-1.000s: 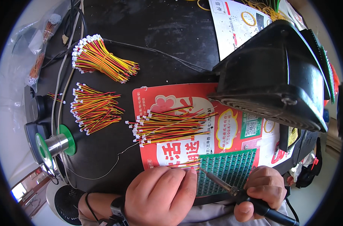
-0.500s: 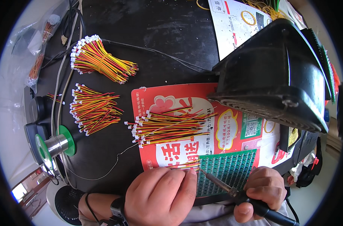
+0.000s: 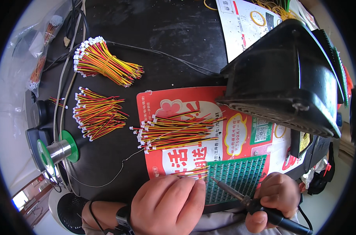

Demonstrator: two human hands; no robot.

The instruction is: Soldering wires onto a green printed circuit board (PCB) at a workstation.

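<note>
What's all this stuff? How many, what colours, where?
wire bundle: one, yellow-red-black, upper left
loose wire piles: two, same colours, left and centre
circuit board: one, green, front
solder spool: one, green, left
printed sheet: one, red and white, under board
paper: one, white, top right
boxy device: one, black, right
plastic bag: one, clear, upper left
cables: several, grey and black, left
table: one, black, underneath
soldering iron: one, black handle, in right hand
left hand: one, bare, by wires and board
right hand: one, bare, around soldering iron

Left hand (image 3: 168, 205) obscures part of the wires (image 3: 197, 171); fine detail on circuit board (image 3: 238, 172) too small to resolve. Right hand (image 3: 277, 196) blurred, partly covering soldering iron (image 3: 237, 194). White sheet (image 3: 234, 37) cut off at top edge.
</note>
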